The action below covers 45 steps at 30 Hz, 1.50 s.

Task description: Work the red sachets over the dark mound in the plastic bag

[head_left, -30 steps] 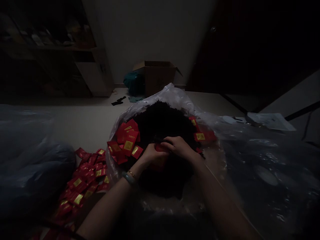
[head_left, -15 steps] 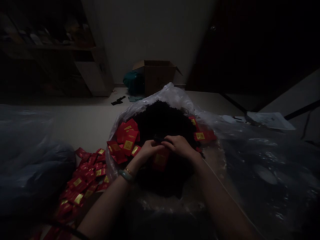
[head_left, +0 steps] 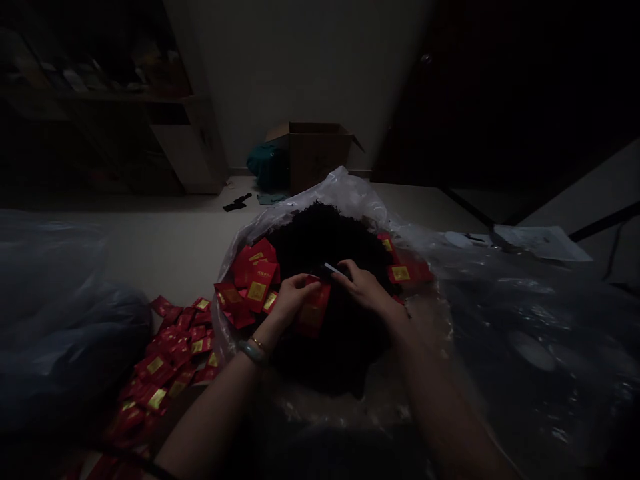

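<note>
- Head view: the left hand (head_left: 291, 298) pinches a red packet (head_left: 314, 315) by its upper edge between thumb and fingers; the packet hangs below the fingertips, over the dark heap.
- Head view: the right hand (head_left: 364, 288) is apart from the left, its thumb and fingers closed on a slim object (head_left: 333, 269) with a pale strip; the object points toward the packet, and its darker part is too dim to make out.
- Head view: beneath both hands lies a dark heap (head_left: 327, 233) of loose, shredded-looking stuff, with clear plastic (head_left: 345, 183) around its far side.
- Head view: more red packets lie at the heap's left edge (head_left: 254, 277), and a few at its right edge (head_left: 410, 273).
- Head view: left of the plastic, a larger pile of red packets (head_left: 173, 350) spreads low down, many with gold squares.
- Head view: an open cardboard box (head_left: 320, 158) stands by the wall, a teal bundle (head_left: 269, 167) beside it.
</note>
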Tool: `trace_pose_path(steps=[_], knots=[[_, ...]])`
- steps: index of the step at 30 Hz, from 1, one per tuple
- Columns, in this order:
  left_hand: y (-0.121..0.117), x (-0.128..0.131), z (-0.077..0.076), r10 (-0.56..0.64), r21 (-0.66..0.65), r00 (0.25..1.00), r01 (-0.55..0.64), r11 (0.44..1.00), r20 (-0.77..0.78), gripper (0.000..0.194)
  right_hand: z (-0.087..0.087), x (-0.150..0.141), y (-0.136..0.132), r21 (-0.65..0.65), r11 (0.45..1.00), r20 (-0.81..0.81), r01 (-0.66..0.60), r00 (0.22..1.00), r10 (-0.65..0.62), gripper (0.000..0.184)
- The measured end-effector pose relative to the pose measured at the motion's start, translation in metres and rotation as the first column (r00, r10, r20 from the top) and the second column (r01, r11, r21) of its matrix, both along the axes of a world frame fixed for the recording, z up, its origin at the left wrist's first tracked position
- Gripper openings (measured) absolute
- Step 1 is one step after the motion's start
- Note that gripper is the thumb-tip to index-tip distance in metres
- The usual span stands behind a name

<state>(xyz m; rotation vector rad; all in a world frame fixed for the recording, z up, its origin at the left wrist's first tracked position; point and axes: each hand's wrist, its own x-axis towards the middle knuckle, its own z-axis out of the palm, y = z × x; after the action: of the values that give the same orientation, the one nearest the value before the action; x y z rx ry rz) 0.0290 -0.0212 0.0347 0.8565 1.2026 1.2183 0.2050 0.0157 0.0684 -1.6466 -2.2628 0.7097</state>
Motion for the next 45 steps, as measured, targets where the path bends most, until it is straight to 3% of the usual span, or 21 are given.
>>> trace_pose_path(steps=[4,7,10,13,15,22,26,29,33,35,37,39,41,43,45], knots=[[0.003,-0.002,-0.003,0.102,-0.011,0.994,-0.101,0.995,0.041,0.034,-0.01,0.006,0.005,-0.02,0.999,0.221,0.05,0.974,-0.044,0.054],[0.004,-0.001,-0.005,0.123,-0.001,0.99,-0.123,0.992,0.068,0.038,-0.018,0.006,0.007,0.02,0.999,0.251,0.045,0.967,-0.048,0.059],[0.004,0.002,-0.007,0.106,0.015,0.991,-0.108,0.994,0.083,0.04,-0.02,0.0,0.008,0.128,0.992,0.009,-0.005,1.0,0.004,0.04],[0.002,0.005,-0.007,0.089,0.038,0.993,-0.093,0.995,0.082,0.039,-0.021,-0.009,0.007,0.185,0.979,-0.278,-0.081,0.952,0.131,0.027],[0.001,0.006,-0.007,0.052,0.061,0.996,-0.057,0.997,0.075,0.037,-0.021,-0.015,0.005,0.18,0.981,-0.362,-0.078,0.922,0.139,0.021],[0.0,0.007,-0.009,-0.032,0.1,0.999,0.035,0.994,-0.037,0.036,-0.016,-0.018,-0.001,0.143,0.988,-0.388,-0.065,0.914,0.116,0.015],[0.0,0.005,-0.007,0.033,0.112,0.986,-0.015,0.994,-0.161,0.029,-0.014,-0.016,-0.001,-0.057,0.997,-0.468,-0.061,0.883,0.027,0.018],[-0.001,0.005,-0.006,0.084,0.091,0.984,-0.07,0.993,-0.16,0.028,-0.013,-0.014,-0.001,-0.23,0.971,-0.554,-0.066,0.829,-0.075,0.018],[-0.001,0.007,-0.007,0.12,0.053,0.983,-0.114,0.992,-0.138,0.033,-0.012,-0.011,0.001,-0.251,0.967,-0.584,-0.041,0.804,-0.117,0.015],[0.002,0.005,-0.007,0.186,0.096,0.959,-0.169,0.981,-0.212,0.037,-0.012,-0.006,0.005,-0.217,0.975,-0.599,0.045,0.783,-0.169,0.015],[0.004,0.0,-0.005,0.294,0.213,0.85,-0.22,0.952,-0.437,0.033,-0.013,0.001,0.013,-0.183,0.964,-0.661,0.192,0.702,-0.265,0.017],[0.004,-0.008,-0.004,0.366,0.31,0.585,-0.199,0.93,-0.723,0.033,-0.013,0.008,0.019,-0.164,0.925,-0.753,0.342,0.563,-0.341,0.024],[0.003,-0.016,-0.004,0.344,0.306,0.29,-0.169,0.937,-0.893,0.043,-0.009,0.008,0.019,-0.152,0.891,-0.839,0.428,0.421,-0.345,0.031],[0.002,-0.024,-0.006,0.259,0.239,0.101,-0.179,0.954,-0.96,0.05,-0.002,0.0,0.011,-0.145,0.904,-0.903,0.402,0.319,-0.287,0.039],[0.003,-0.032,-0.011,0.177,0.169,0.024,-0.207,0.964,-0.984,0.055,0.007,-0.012,-0.002,-0.151,0.961,-0.939,0.231,0.271,-0.213,0.054]])
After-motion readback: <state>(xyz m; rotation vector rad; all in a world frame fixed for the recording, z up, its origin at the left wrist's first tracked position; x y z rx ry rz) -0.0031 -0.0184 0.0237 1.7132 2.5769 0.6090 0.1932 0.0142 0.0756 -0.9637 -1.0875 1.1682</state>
